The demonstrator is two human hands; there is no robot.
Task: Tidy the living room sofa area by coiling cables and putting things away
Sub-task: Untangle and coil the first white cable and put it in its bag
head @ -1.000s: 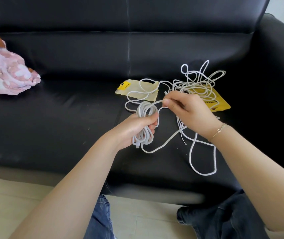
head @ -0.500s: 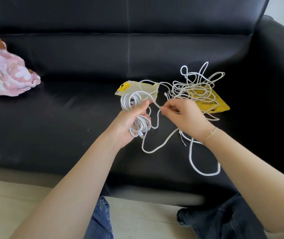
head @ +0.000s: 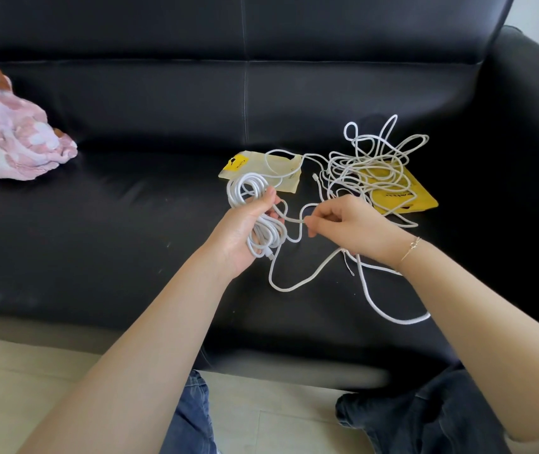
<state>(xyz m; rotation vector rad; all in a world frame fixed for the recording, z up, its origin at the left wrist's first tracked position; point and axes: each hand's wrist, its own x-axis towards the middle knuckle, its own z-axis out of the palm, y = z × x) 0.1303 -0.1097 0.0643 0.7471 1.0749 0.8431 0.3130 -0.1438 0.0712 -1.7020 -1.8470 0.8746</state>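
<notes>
Left hand (head: 245, 224) grips a coiled white cable (head: 261, 221) over the black sofa (head: 130, 224) seat. Right hand (head: 350, 224) pinches the loose strand; tangled cable pile (head: 369, 162) lies on yellow pouches (head: 402, 194) behind.

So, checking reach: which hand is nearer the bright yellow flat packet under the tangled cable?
Right. The right hand sits just beside the yellow packet; the left hand is farther left.

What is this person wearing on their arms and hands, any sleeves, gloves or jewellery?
Both forearms are bare, with no sleeves or gloves in view. The left hand wears nothing visible. Beside the right hand, the wrist carries a thin gold-coloured chain bracelet with a small ring clasp. No rings or watch show.
</notes>
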